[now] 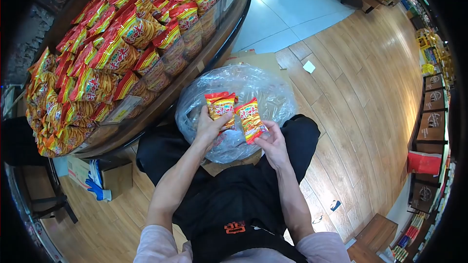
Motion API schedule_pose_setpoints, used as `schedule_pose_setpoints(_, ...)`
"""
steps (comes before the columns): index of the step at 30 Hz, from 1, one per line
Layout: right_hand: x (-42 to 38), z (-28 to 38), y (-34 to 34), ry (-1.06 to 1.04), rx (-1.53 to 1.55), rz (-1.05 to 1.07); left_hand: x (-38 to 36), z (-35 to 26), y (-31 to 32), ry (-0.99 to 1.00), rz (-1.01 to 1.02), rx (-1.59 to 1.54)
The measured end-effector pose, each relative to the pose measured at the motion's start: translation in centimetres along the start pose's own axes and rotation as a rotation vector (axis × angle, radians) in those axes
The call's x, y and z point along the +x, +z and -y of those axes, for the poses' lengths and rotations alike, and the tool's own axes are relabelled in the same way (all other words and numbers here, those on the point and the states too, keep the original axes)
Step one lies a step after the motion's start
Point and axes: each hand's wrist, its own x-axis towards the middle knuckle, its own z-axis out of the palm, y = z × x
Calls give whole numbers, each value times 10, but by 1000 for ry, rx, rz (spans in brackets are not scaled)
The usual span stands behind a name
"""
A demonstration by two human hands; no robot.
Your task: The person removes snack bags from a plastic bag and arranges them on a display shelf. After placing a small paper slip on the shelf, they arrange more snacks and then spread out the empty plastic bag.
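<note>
My left hand (210, 127) is closed on red and yellow snack bags (221, 106); at least two overlap, and the exact number is hidden. In my right hand (275, 145) one more snack bag (250, 118) is pinched by its lower right corner, tilted, close beside the others. Both hands are over a large clear plastic bag (195, 90) spread between my knees. Cardboard (265, 60) shows under its far edge. What lies inside the plastic is hard to make out.
A curved wooden display bin (214, 53) at the left is heaped with similar snack bags (122, 48). Beside it on the floor stands a cardboard box (118, 179) with a blue and white glove (99, 187). A white paper piece (309, 66) lies on the wood floor; shelves line the right.
</note>
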Motion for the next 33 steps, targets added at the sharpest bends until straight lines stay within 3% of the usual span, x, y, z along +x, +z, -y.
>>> schedule_pose_setpoints(4, 5, -10, -2, 30, 13, 87, -10, 0, 11, -16, 73, -55)
schedule_pose_setpoints(7, 18, -20, 6, 159, 91, -125, -7, 6, 7, -7, 100, 11)
schedule_pose_setpoints(10, 24, -30, 1, 52, -32, -288, -12, 2, 7, 47, 125, 27)
schedule_pose_setpoints(13, 15, -9, 7, -264, 209, -261, -13, -14, 7, 10, 38, -84)
schedule_pose_setpoints(16, 0, 14, 38, -256, 199, -128, -11, -12, 7, 34, 50, -52)
schedule_pose_setpoints(18, 7, -10, 34, -272, -219, -26, -8, -2, 12, 76, 55, -95)
schedule_pose_setpoints(24, 5, 0, 48, -249, -194, -53, -10, 0, 7, 336, 137, 90)
schedule_pose_setpoints(28, 9, 18, 45, -272, -400, 11, -13, -8, 8, 443, 112, 180)
schedule_pose_setpoints(30, 11, 21, 40, -151, -499, 22, -11, -9, 7, 469, 116, 265)
schedule_pose_setpoints(33, 17, 11, 36, -221, -608, 91, -9, -5, 7, 522, 133, 296)
